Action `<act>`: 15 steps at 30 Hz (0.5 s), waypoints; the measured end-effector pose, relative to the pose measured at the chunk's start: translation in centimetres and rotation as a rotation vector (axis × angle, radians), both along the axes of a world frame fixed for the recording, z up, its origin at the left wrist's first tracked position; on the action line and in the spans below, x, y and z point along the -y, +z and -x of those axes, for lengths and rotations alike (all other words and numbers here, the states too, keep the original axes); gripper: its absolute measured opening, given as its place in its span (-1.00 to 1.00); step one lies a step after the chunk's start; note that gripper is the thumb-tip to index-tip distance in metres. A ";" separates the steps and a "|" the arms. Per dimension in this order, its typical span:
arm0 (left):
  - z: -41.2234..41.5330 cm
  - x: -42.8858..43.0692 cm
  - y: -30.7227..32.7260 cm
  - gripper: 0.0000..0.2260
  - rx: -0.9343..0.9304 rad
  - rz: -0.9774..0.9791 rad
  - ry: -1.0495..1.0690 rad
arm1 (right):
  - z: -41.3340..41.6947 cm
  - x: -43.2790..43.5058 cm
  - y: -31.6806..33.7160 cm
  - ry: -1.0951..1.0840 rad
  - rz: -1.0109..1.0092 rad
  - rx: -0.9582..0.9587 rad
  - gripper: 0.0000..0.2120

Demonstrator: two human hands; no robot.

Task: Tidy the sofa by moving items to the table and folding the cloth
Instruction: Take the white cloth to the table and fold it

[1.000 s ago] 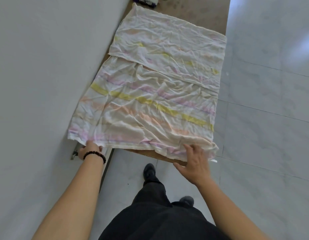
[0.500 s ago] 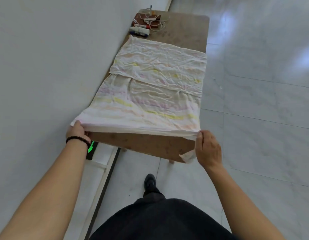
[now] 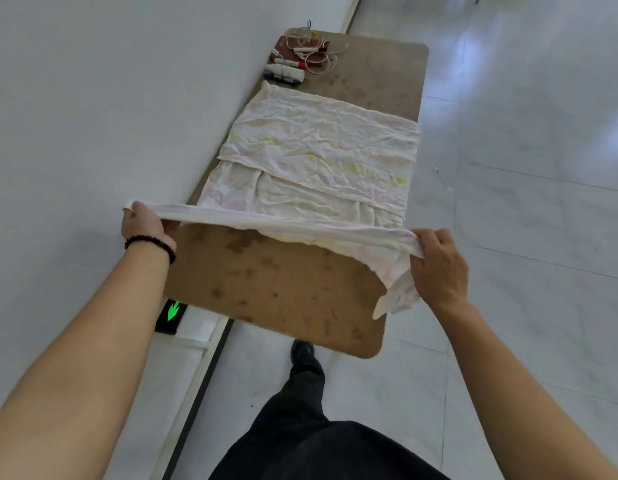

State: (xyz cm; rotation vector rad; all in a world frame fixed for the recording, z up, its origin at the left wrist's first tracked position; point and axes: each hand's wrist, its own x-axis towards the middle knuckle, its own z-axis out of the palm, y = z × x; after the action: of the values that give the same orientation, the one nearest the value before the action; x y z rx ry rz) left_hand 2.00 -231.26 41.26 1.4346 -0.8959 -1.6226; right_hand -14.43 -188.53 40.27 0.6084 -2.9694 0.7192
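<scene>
- The cloth lay spread along the table, its near edge lifted clear and stretched taut.
- The left hand gripped one near corner; the right hand clutched the other, a flap dangling.
- Markers and cords sat at the far end.

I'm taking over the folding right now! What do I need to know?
The left grip holds the cloth's near-left corner; right grip holds the near-right corner, both lifted off the table.
Far part of the cloth lies folded over; markers and cord sit at the table's far end.
To do: carry the near edge forward, probably onto the far fold, lay it flat, finish folding.
</scene>
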 end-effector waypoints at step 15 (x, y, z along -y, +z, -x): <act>27.8 10.9 1.0 -0.58 0.017 -0.022 -0.373 | 25.4 11.3 0.2 -0.278 0.105 0.122 -0.70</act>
State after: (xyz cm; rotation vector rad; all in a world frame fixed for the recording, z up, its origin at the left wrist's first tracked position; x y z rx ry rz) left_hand -25.83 -242.18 42.28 1.3541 -1.2140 -1.8968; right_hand -39.82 -199.87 40.51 0.1456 -3.0104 0.9053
